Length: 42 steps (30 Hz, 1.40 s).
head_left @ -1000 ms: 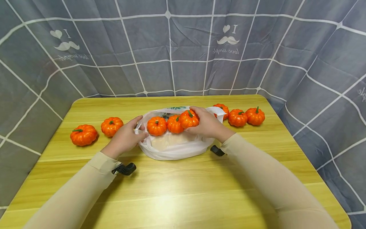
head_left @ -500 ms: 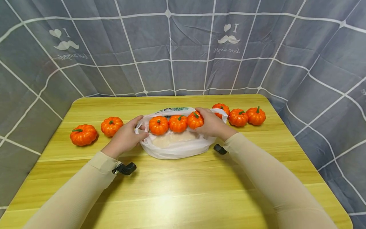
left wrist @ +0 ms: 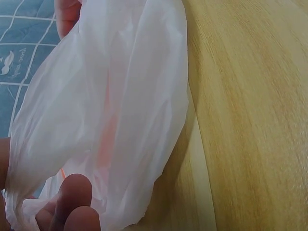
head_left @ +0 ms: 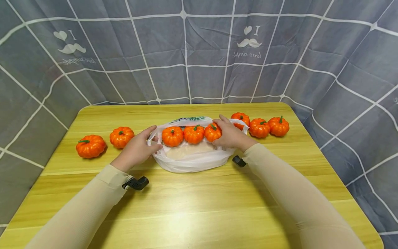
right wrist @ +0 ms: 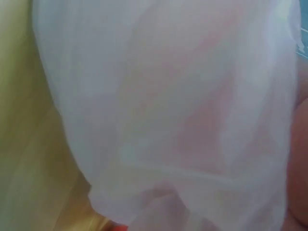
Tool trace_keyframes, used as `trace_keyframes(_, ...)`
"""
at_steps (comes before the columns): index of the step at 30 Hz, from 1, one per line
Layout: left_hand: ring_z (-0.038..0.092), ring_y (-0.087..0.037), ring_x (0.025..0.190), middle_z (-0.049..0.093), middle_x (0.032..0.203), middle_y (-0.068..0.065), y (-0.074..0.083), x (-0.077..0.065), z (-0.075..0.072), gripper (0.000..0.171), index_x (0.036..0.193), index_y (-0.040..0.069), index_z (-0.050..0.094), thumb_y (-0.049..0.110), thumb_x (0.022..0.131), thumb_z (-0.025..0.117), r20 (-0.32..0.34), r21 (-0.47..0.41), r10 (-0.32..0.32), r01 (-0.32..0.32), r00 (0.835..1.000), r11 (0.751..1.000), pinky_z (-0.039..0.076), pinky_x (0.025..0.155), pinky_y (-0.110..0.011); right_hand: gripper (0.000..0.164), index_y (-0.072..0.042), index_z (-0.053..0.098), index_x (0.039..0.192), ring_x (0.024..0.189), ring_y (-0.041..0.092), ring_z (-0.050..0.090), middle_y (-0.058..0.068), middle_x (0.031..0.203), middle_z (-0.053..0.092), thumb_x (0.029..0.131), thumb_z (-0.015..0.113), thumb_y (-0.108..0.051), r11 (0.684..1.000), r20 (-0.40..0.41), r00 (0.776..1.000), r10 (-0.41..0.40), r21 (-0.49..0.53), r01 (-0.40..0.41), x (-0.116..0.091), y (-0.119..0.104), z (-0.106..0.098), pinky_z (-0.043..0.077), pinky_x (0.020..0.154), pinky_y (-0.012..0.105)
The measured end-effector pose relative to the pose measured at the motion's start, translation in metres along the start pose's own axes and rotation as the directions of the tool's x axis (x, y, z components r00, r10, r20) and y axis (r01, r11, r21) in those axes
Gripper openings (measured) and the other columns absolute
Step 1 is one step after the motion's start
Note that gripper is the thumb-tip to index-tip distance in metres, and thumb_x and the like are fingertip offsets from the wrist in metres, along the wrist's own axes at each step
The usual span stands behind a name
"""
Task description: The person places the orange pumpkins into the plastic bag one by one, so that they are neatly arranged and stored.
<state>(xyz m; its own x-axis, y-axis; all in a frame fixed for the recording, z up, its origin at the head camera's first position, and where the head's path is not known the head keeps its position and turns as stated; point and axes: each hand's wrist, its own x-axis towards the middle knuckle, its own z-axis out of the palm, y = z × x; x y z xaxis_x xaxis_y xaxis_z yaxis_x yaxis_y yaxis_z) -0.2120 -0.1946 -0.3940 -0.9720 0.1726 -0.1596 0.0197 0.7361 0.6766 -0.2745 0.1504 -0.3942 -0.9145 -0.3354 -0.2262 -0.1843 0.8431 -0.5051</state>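
A white plastic bag [head_left: 189, 164] lies at mid-table with its mouth spread. Three small orange pumpkins sit in a row in its opening: a left one [head_left: 172, 137], a middle one [head_left: 194, 135] and a right one [head_left: 212, 133]. At the bag's left edge my left hand [head_left: 136, 150] holds the plastic between thumb and fingers, also visible in the left wrist view. My right hand [head_left: 231, 135] is beside the right pumpkin, fingers loosely spread, thumb and a fingertip against it. In the right wrist view the bag [right wrist: 159, 106] hides most of that pumpkin.
Two pumpkins stand left of the bag, one near [head_left: 122, 137] and one further out [head_left: 91, 146]. Right of it are three more: one partly behind the bag [head_left: 240, 118], a middle one [head_left: 259, 128] and an outer one [head_left: 278, 126]. A grey checked curtain [head_left: 205, 83] encloses the table.
My right hand has lowered the pumpkin into the row and moved slightly right; its fingers have since loosened and one has lifted. The left hand stays at the bag's edge.
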Motion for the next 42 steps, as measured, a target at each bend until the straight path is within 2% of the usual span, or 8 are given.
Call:
trace_keyframes(7, 0.053, -0.021, 0.066, 0.051, 0.152, -0.022, 0.000, 0.000, 0.000, 0.085, 0.168, 0.010, 0.025, 0.032, 0.099, 0.071, 0.004, 0.009, 0.008, -0.008, 1.000, 1.000, 0.047, 0.057, -0.028, 0.097, -0.019, 0.032, 0.167, 0.147, 0.041, 0.044, 0.018, 0.170, 0.027, 0.087, 0.085, -0.036, 1.000, 0.013, 1.000, 0.023, -0.020, -0.023, 0.003, 0.003, 0.002, 0.038, 0.123, 0.059)
trace_keyframes(11, 0.053, -0.024, 0.073, 0.048, 0.157, -0.023, -0.001, 0.000, 0.000, 0.084, 0.168, 0.010, 0.026, 0.032, 0.099, 0.071, -0.003, 0.020, 0.008, -0.008, 1.000, 1.000, 0.045, 0.058, -0.028, 0.099, -0.024, 0.027, 0.169, 0.143, 0.041, 0.048, 0.018, 0.169, 0.028, 0.090, 0.083, -0.043, 0.999, 0.021, 0.999, 0.031, -0.031, -0.031, 0.004, 0.005, 0.003, 0.041, 0.121, 0.057)
trace_keyframes(16, 0.053, -0.020, 0.061, 0.056, 0.143, -0.022, -0.001, 0.000, 0.000, 0.085, 0.168, 0.012, 0.025, 0.031, 0.099, 0.071, 0.004, -0.012, -0.001, 0.001, 1.000, 1.000, 0.047, 0.053, -0.027, 0.097, -0.020, 0.022, 0.170, 0.147, 0.041, 0.044, 0.019, 0.169, 0.027, 0.093, 0.076, -0.047, 0.998, 0.032, 0.999, 0.001, -0.067, 0.001, 0.001, 0.008, 0.001, 0.039, 0.123, 0.055)
trace_keyframes(20, 0.052, -0.018, 0.055, 0.063, 0.127, -0.021, -0.001, -0.001, -0.001, 0.086, 0.168, 0.012, 0.025, 0.031, 0.099, 0.072, 0.007, -0.015, -0.004, 0.004, 1.000, 1.000, 0.047, 0.051, -0.028, 0.094, -0.014, 0.026, 0.168, 0.147, 0.039, 0.042, 0.019, 0.164, 0.036, 0.094, 0.075, -0.043, 0.997, 0.010, 1.000, -0.021, -0.074, 0.022, -0.001, 0.007, 0.000, 0.038, 0.124, 0.054)
trace_keyframes(26, 0.052, -0.019, 0.059, 0.055, 0.145, -0.022, -0.001, -0.001, -0.001, 0.085, 0.168, 0.010, 0.026, 0.032, 0.099, 0.071, -0.001, 0.018, 0.006, -0.006, 1.000, 1.000, 0.048, 0.056, -0.028, 0.087, -0.016, 0.037, 0.165, 0.140, 0.037, 0.049, 0.017, 0.154, 0.047, 0.094, 0.078, -0.044, 0.998, -0.051, 0.999, -0.006, -0.064, 0.003, -0.001, 0.006, 0.002, 0.042, 0.121, 0.055)
trace_keyframes(34, 0.054, -0.018, 0.057, 0.059, 0.138, -0.021, -0.001, -0.002, -0.002, 0.085, 0.168, 0.011, 0.024, 0.031, 0.100, 0.071, 0.011, -0.014, -0.004, 0.005, 1.000, 1.000, 0.050, 0.054, -0.029, 0.087, -0.017, 0.044, 0.161, 0.133, 0.036, 0.052, 0.017, 0.146, 0.051, 0.090, 0.082, -0.049, 0.996, -0.094, 0.996, 0.000, -0.094, -0.009, 0.002, 0.007, 0.004, 0.045, 0.117, 0.054)
trace_keyframes(39, 0.056, -0.018, 0.057, 0.066, 0.123, -0.021, -0.001, -0.002, -0.002, 0.085, 0.169, 0.012, 0.024, 0.032, 0.100, 0.070, 0.008, -0.013, -0.007, 0.007, 1.000, 1.000, 0.050, 0.053, -0.029, 0.092, -0.009, 0.034, 0.165, 0.142, 0.038, 0.048, 0.022, 0.157, 0.045, 0.090, 0.080, -0.037, 0.993, -0.011, 1.000, -0.029, -0.116, 0.028, -0.003, 0.008, -0.005, 0.041, 0.122, 0.055)
trace_keyframes(42, 0.059, -0.018, 0.059, 0.064, 0.130, -0.023, -0.002, -0.002, -0.003, 0.085, 0.168, 0.011, 0.024, 0.032, 0.100, 0.070, 0.004, -0.005, -0.004, 0.004, 1.000, 1.000, 0.051, 0.055, -0.029, 0.090, -0.006, 0.032, 0.165, 0.149, 0.040, 0.042, 0.024, 0.163, 0.040, 0.089, 0.075, -0.026, 0.990, 0.011, 0.999, -0.038, -0.133, 0.039, -0.004, 0.008, -0.009, 0.036, 0.125, 0.056)
